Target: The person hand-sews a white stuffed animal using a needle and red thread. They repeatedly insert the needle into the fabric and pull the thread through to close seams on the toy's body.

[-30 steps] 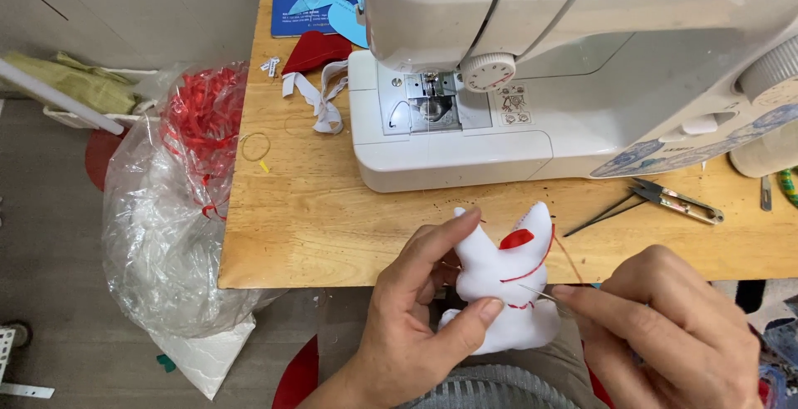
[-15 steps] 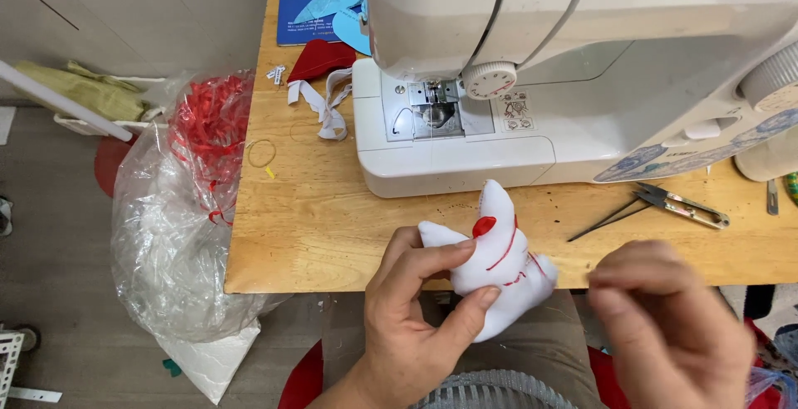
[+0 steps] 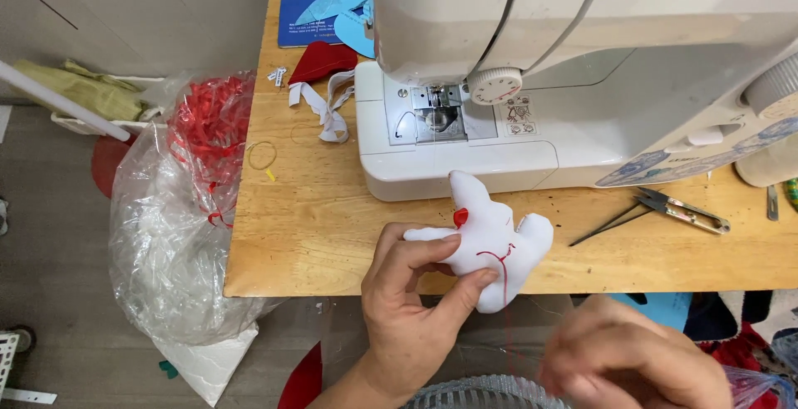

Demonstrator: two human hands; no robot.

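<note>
**Inspector:** Head view, nearest items first. Right hand (image 3: 636, 359) sits low, off the near edge of the surface, and is blurred. Whether its grip is closed on anything I cannot tell. A thin red thread (image 3: 504, 309) runs down from the toy towards it.

**Clerk:** And the left?

**Inspector:** Left hand (image 3: 416, 309) has its grip closed on a small white stuffed toy (image 3: 499, 243), thumb on top, fingers beneath. The toy sits over the near edge of the surface (image 3: 332, 234), just in front of the sewing machine (image 3: 582, 68).

**Clerk:** Advice on the stitch?

**Inspector:** My judgement: keep the toy pinched close to the seam so the soft filling does not shift, and draw the thread straight and gently so the fabric does not pucker.

**Clerk:** Materials?

**Inspector:** The toy is plump, smooth cloth with rounded lobes, red stitching and a red patch. The surface is pale wood with visible grain. Metal thread snips (image 3: 665, 209) lie towards the right, slim and pointed. A crinkled clear plastic bag (image 3: 174, 243) of red shreds hangs at the left edge. White ribbon scraps (image 3: 328, 110) and a red fabric piece (image 3: 320, 60) lie further back, with blue paper (image 3: 307, 14) at the far edge. The machine is hard, glossy white plastic.
</note>
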